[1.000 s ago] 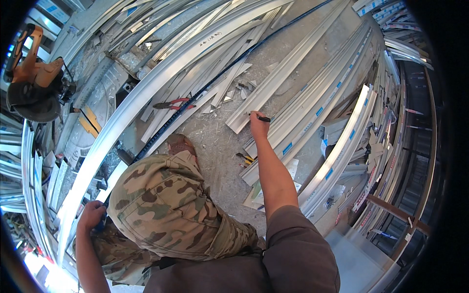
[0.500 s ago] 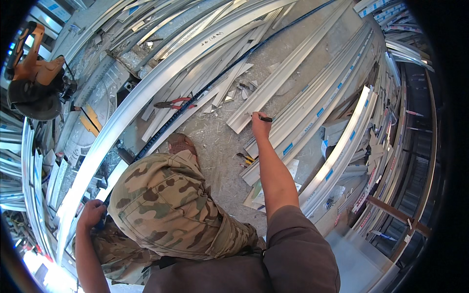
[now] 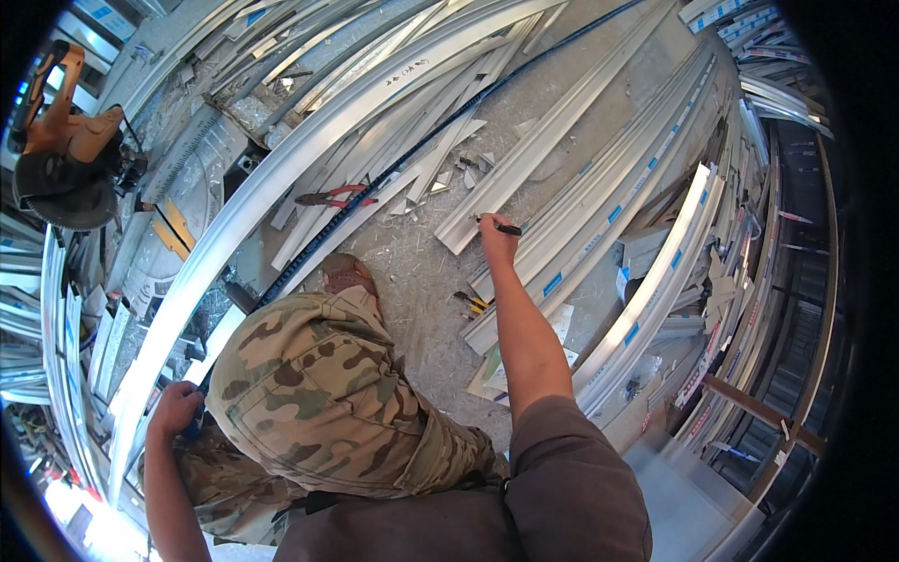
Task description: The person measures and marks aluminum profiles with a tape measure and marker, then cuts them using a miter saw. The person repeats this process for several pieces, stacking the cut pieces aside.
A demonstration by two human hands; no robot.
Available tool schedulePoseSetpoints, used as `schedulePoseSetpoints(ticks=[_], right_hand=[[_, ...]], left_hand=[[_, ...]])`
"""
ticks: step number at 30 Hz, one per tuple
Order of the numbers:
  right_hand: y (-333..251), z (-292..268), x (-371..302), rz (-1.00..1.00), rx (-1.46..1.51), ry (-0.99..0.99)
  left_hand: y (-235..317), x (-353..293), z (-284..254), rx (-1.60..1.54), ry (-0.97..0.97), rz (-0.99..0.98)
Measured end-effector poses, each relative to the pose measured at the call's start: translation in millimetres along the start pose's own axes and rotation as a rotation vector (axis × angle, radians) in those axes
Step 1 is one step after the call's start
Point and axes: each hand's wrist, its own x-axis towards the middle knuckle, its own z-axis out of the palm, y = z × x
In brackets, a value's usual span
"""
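My right hand (image 3: 499, 245) is closed round a black marker pen (image 3: 508, 229). Its writing end meets the near end of a long silvery metal profile (image 3: 510, 178) lying on the floor, where small dark marks show. Low on the left, my left hand (image 3: 175, 408) is curled beside my camouflage-clad leg. A dark blue thing (image 3: 193, 429) shows at its fingers, too little of it to name. Close by that hand runs a long, pale metal profile (image 3: 245, 208) with handwriting farther along it.
An orange-and-black circular-blade saw (image 3: 70, 150) stands at left. Red-handled pliers (image 3: 337, 198) lie on metal strips beyond my foot; yellow-handled pliers (image 3: 475, 303) lie below my right hand. Stacked profiles (image 3: 599, 225) fill the right, with metal offcuts (image 3: 476, 170) and a dark cable (image 3: 393, 167) on the floor.
My right hand has shifted very slightly left along with the marker pen, over the profile's end. My left hand stays where it was.
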Motion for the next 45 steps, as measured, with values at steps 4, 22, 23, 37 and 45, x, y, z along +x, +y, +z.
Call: schedulePoseSetpoints(ticks=[4, 22, 23, 37, 45], right_hand=[[3, 2, -3, -0.03, -0.024, -0.053], [-3, 1, -11, 0.001, -0.019, 0.003], [-1, 2, -11, -0.008, -0.01, 0.005], [17, 7, -4, -0.019, 0.021, 0.015], [12, 8, -9, 0.05, -0.002, -0.02]], left_hand=[[-5, 2, 3, -0.068, 0.001, -0.03], [-2, 1, 2, -0.046, 0.001, -0.011], [-3, 1, 2, -0.052, -0.001, -0.012], [2, 1, 0, -0.063, -0.012, -0.025], [11, -4, -2, -0.084, -0.027, -0.054]])
